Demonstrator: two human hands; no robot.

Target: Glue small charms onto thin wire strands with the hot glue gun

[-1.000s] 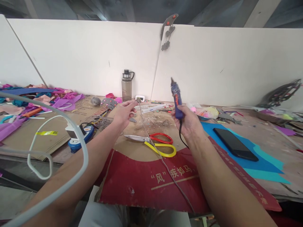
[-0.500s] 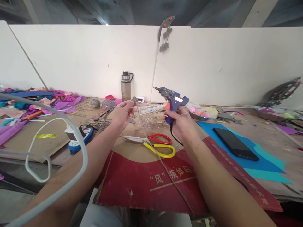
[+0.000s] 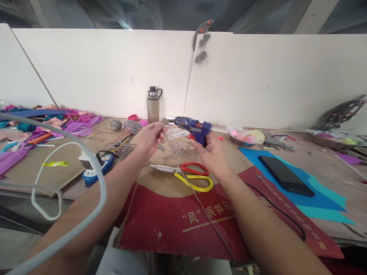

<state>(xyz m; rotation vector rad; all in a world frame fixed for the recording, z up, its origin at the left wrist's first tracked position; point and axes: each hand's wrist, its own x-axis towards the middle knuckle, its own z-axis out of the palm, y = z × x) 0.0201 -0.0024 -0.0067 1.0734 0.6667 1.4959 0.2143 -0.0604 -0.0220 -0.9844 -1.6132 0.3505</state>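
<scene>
My left hand (image 3: 149, 138) is closed in a pinch on a small grey-brown piece (image 3: 165, 121), whose kind I cannot make out. From it a thin grey cord (image 3: 202, 206) runs down over the scissors to the front edge of the cardboard. My right hand (image 3: 213, 152) grips a blue hot glue gun (image 3: 187, 124), its body crusted with glue. The gun lies level, its nozzle pointing left and close against the small piece; whether they touch I cannot tell. Below both hands rest scissors (image 3: 200, 183) with one red and one yellow handle.
Red-and-brown cardboard (image 3: 160, 221) covers the work spot. A black phone (image 3: 285, 175) lies on blue sheets at right. Behind stands a bottle (image 3: 153, 109). At left are a blue power strip (image 3: 99, 172), a white cable (image 3: 101, 187) and colourful scraps (image 3: 57, 124).
My right hand has lowered the glue gun and moved it left, levelling it so the nozzle meets or nears the small piece. My left hand has stayed almost still.
</scene>
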